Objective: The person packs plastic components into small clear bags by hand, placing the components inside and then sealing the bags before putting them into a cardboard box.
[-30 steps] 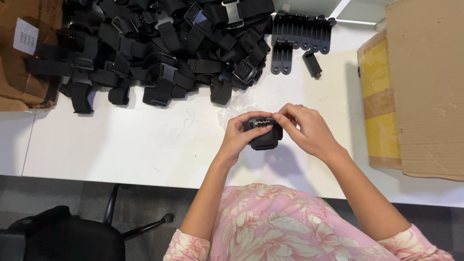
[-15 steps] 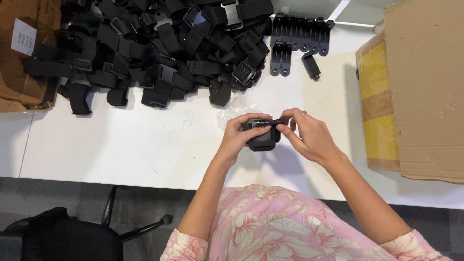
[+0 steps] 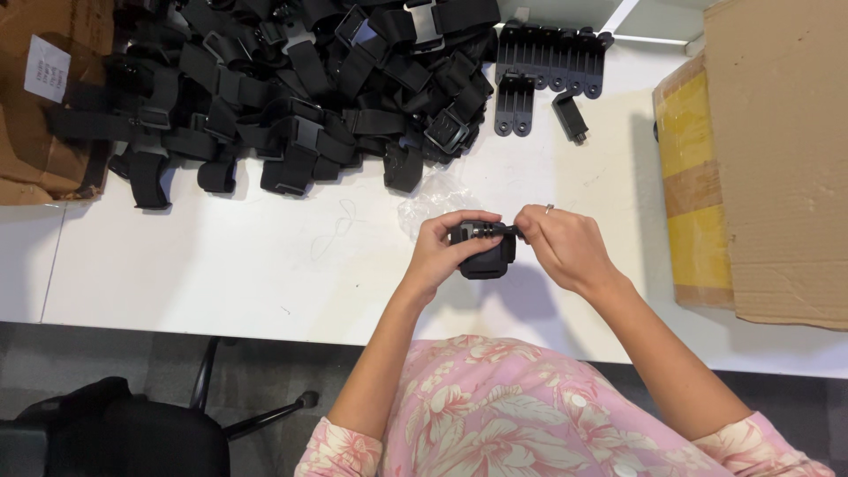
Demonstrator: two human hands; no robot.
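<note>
the small black plastic block with a strap loop (image 3: 484,253) sat between the hands above the white desk (image 3: 221,265), its dark screw-like pin (image 3: 496,230) lying left to right. the left hand (image 3: 442,252) clasped the matte block; the right hand (image 3: 565,245) pinched the pin's end. glossy crumpled clear film (image 3: 431,200) lay just behind, beyond it a heap of black webbing straps (image 3: 291,88).

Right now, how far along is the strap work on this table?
Possibly done: a row of black clips lined up at the table's far edge. In hand: the left hand grips a black strap piece while the right hand works its top end. Left: a big pile of black straps, seemingly waiting.
</note>
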